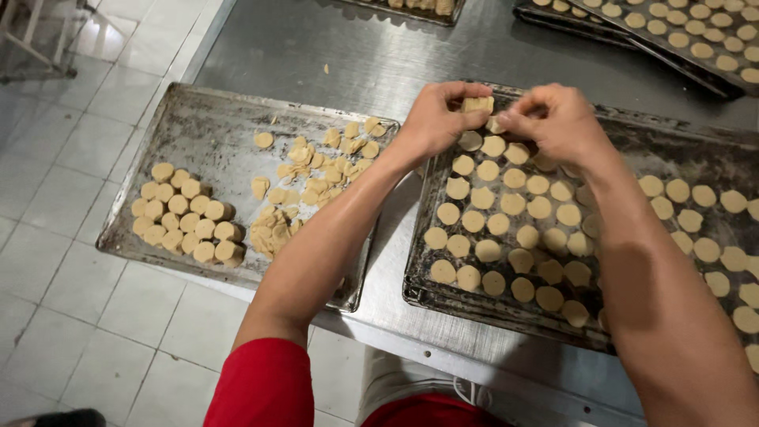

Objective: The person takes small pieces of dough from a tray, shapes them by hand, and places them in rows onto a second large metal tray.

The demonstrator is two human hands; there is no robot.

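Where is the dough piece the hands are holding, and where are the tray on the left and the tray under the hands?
dough piece [477,103], head view, its top face between the fingers.
left tray [213,126], head view, bare metal floor.
right tray [696,158], head view, bare dark patch.

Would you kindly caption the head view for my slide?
Both hands, left hand and right hand, pinch a beige dough piece above a dark metal baking tray.

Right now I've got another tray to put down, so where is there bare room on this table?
Bare steel table lies beyond the left tray, up to the far trays. The left tray's far-left corner is also empty. Crowded: the right tray, filled with dough rounds, where the left hand and right hand hold a piece.
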